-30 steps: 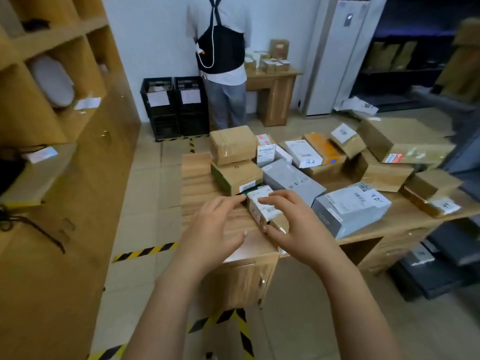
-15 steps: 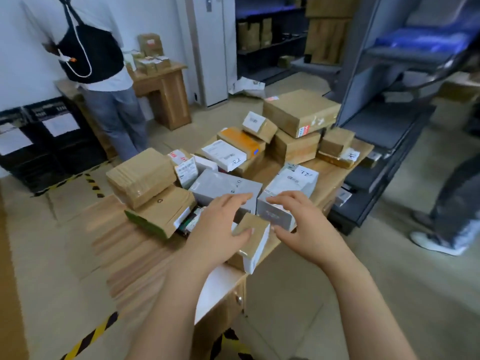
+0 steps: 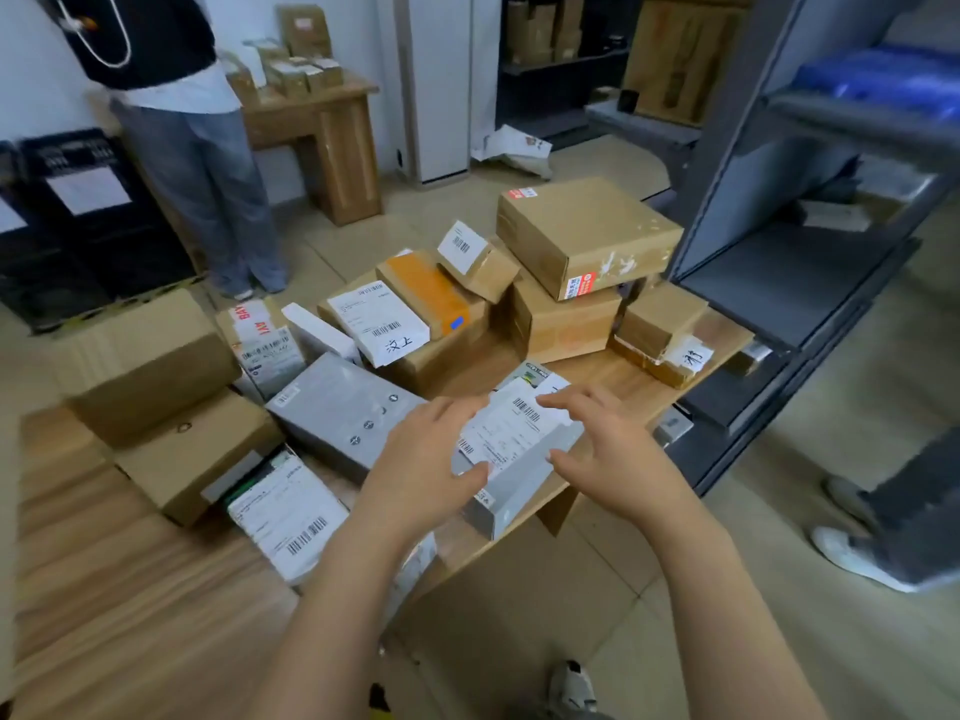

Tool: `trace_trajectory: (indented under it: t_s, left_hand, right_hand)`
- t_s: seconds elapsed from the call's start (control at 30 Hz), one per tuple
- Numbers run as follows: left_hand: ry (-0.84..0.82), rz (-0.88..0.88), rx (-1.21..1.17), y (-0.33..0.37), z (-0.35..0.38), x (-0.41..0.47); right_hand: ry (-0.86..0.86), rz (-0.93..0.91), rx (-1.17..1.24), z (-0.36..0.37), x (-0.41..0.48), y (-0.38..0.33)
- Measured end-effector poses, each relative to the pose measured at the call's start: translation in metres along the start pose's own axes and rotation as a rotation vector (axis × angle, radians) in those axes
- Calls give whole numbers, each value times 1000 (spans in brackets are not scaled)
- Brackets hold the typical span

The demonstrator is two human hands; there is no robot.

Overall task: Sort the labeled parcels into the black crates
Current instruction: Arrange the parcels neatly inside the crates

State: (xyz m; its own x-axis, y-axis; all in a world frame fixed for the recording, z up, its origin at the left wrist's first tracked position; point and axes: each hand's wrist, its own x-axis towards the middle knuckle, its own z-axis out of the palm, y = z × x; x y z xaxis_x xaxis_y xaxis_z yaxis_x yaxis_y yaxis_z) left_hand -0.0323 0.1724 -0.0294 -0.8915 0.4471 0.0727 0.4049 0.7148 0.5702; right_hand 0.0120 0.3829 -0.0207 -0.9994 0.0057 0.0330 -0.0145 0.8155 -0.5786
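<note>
A grey parcel (image 3: 519,459) with a white barcode label lies at the wooden table's (image 3: 130,589) right front edge. My left hand (image 3: 421,459) is at its left side, thumb resting on the label. My right hand (image 3: 608,449) is spread over its right side, fingers apart. The parcel still rests on the table. A flat white-labelled parcel (image 3: 285,511) lies to the left of my left arm. Two black crates (image 3: 88,210) with white sheets stand on the floor at the far left. Several brown labelled parcels (image 3: 582,236) are stacked further back.
A person (image 3: 197,163) stands by the crates, facing a small wooden table (image 3: 322,127) with boxes. Another person's leg and white shoe (image 3: 872,543) are at the right. A grey shelf rack (image 3: 779,283) stands close to the table's right end.
The view swung to the right along the table. My hands let go of the small parcel near the front and moved onto the grey labelled parcel.
</note>
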Motion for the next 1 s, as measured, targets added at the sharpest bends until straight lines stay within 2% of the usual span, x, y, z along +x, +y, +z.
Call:
trace_trajectory:
  t_s: [0.3,0.7,0.83,1.0]
  left_hand:
    - [72,-224,4,29,41,58]
    - [126,-370,-3,9,38,99]
    - [141,-472,-12,10,48,98]
    - [226,-624,-12,30,74,103]
  right_hand:
    - [-192,-107,-6,-33,80,71]
    - [-318,-223,36,-11,157,88]
    - [-408,-261,25,-4,178,93]
    - [-553,-392,-84,14,216,105]
